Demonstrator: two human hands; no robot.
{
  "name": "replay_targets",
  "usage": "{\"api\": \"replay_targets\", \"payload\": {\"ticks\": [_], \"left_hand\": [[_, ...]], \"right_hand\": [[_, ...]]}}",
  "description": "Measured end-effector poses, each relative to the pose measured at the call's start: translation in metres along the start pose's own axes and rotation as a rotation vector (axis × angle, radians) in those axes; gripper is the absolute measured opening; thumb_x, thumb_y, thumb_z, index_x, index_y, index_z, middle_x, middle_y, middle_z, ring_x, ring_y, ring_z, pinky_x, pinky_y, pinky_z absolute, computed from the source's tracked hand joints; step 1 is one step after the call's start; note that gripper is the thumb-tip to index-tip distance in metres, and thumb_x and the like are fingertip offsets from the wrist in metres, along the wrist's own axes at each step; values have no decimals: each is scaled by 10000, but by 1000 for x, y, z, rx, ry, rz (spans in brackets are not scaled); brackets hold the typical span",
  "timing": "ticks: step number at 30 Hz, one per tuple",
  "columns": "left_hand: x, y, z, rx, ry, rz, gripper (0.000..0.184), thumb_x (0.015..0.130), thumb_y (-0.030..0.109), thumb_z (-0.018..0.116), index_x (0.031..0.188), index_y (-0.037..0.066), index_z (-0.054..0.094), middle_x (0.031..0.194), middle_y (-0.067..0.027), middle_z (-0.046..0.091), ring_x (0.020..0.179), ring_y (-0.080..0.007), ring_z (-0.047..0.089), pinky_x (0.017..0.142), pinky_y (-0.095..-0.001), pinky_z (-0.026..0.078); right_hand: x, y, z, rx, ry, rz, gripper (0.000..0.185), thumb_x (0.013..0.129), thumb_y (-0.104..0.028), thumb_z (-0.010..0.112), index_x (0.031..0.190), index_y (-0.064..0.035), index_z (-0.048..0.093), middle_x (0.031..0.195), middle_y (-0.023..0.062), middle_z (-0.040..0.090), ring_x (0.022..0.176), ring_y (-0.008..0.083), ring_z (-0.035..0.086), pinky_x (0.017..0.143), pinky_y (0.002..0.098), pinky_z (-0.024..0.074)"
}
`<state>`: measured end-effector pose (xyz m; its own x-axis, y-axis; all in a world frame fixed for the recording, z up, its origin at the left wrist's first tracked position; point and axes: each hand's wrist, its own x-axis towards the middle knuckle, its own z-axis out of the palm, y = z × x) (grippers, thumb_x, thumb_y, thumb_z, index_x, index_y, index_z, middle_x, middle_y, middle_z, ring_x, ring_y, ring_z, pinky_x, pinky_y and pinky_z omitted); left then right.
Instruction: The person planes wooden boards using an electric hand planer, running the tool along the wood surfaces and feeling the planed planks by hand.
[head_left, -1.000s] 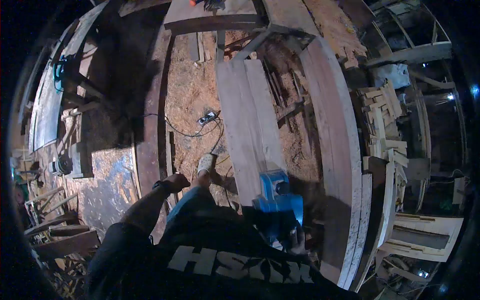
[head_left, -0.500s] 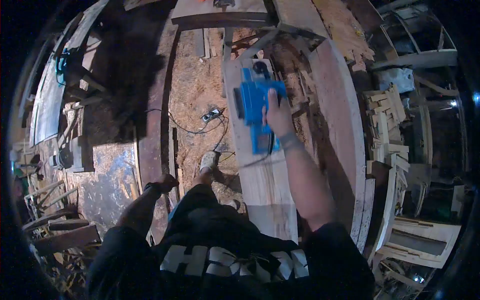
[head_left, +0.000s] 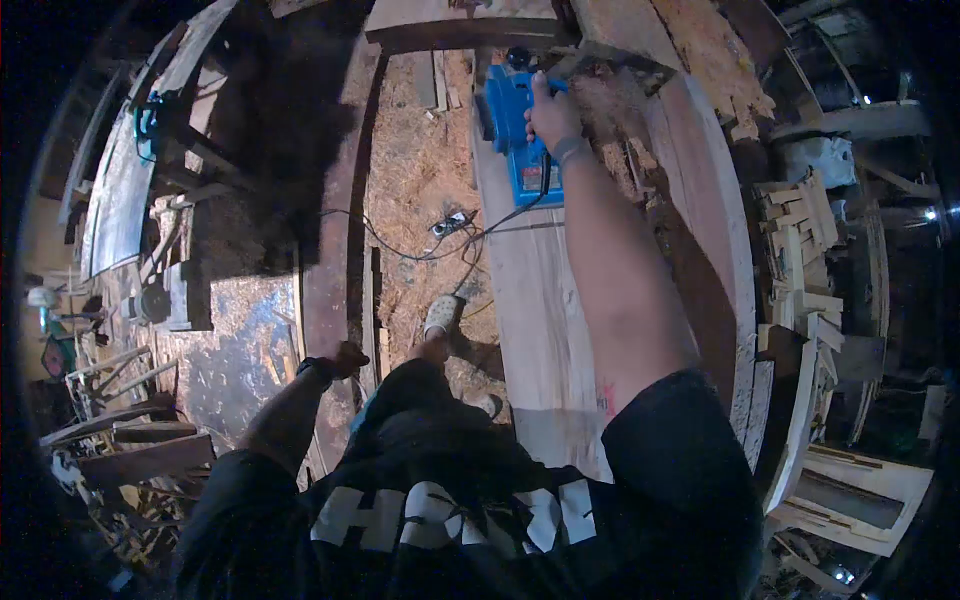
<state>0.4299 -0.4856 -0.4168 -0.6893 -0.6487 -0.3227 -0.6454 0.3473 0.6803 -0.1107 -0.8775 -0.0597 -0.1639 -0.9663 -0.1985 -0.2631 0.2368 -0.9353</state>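
Note:
My right hand (head_left: 556, 118) grips the handle of a blue electric hand planer (head_left: 508, 105), its arm stretched far forward. The planer rests at the far end of a long pale plank (head_left: 545, 320) that runs away from my body. A black power cord (head_left: 510, 222) trails from the tool's rear across the plank toward the floor on the left. My left hand (head_left: 345, 360) hangs low at my left side, above the edge of a dark board. Its fingers look curled, but I cannot make out whether anything is in them.
A socket block (head_left: 450, 224) lies with looping cord on the shaving-covered floor, near my shoe (head_left: 443, 314). A wide reddish board (head_left: 705, 240) runs along the right. Stacked offcuts (head_left: 805, 240) stand beyond it. A thick timber (head_left: 465, 35) crosses the far end.
My right hand has pushed the planer forward along the plank to its far end. My left hand stays low at my side. The whole view has shifted slightly.

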Motion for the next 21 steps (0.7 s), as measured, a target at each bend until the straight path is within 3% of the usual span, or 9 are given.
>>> {"api": "replay_targets", "payload": {"ticks": [4, 6, 9, 10, 11, 13, 16, 18, 21], "left_hand": [[15, -11, -8, 307, 336, 370, 235, 1007, 267, 574, 872, 116, 693, 778, -153, 656, 702, -377, 627, 658, -578, 463], [27, 33, -41, 172, 177, 285, 163, 986, 242, 604, 915, 133, 703, 835, -145, 671, 737, -363, 637, 665, -549, 480], [47, 13, -23, 259, 85, 181, 157, 984, 221, 588, 957, 144, 722, 913, -129, 694, 838, -359, 665, 687, -512, 513], [58, 8, -14, 60, -210, -358, 186, 967, 191, 562, 1018, 161, 738, 1021, -127, 715, 966, -356, 684, 747, -492, 557], [64, 26, -22, 117, -237, -227, 191, 960, 185, 569, 1039, 160, 740, 1037, -128, 718, 983, -358, 686, 767, -496, 561], [71, 92, -55, 232, -290, 36, 212, 947, 173, 582, 1082, 158, 745, 1069, -130, 726, 1017, -361, 689, 807, -503, 569], [79, 95, -32, 300, -241, 237, 264, 948, 193, 593, 1165, 160, 740, 1094, -143, 724, 1036, -366, 684, 881, -498, 560], [83, 99, -25, 225, -227, 215, 260, 964, 237, 591, 1152, 144, 743, 1073, -158, 722, 1041, -368, 682, 889, -503, 552], [90, 98, -9, 103, -272, -14, 319, 1009, 346, 582, 1078, 90, 758, 1009, -186, 723, 1046, -377, 679, 890, -522, 534]], "right_hand": [[-72, 17, -23, 72, -25, -15, 586, 1056, -585, 478, 967, -16, 584, 708, 81, 598, 524, 184, 567, 480, 354, 474], [-142, 39, -42, 73, -33, 10, 568, 1061, -584, 473, 997, -31, 583, 715, 64, 598, 525, 166, 554, 482, 340, 457], [-284, 70, -84, 165, -69, 65, 449, 1102, -488, 447, 1003, -78, 601, 748, 44, 608, 578, 147, 566, 524, 321, 464], [-340, 66, -93, 113, -4, 128, 436, 1108, -471, 440, 998, -79, 597, 766, 44, 614, 578, 147, 559, 531, 322, 463], [-389, 108, -103, 161, 83, 136, 341, 1088, -434, 520, 960, -123, 578, 715, 19, 602, 553, 137, 555, 496, 311, 437], [-492, 146, -137, 327, -17, 177, 265, 1096, -344, 524, 1214, -114, 579, 901, 4, 637, 721, 119, 592, 590, 297, 476], [-639, 212, -164, -330, 107, -98, 459, 1100, -341, 486, 1413, -6, 490, 1171, 121, 658, 1054, 206, 622, 887, 348, 519], [-657, 207, -164, -46, 91, 65, 510, 1099, -343, 485, 1468, 6, 451, 1241, 154, 646, 1142, 227, 618, 948, 378, 515], [-630, 228, -168, -831, 191, -544, 519, 1097, -353, 478, 1486, -11, 437, 1221, 145, 646, 1090, 213, 636, 873, 398, 544]]}}
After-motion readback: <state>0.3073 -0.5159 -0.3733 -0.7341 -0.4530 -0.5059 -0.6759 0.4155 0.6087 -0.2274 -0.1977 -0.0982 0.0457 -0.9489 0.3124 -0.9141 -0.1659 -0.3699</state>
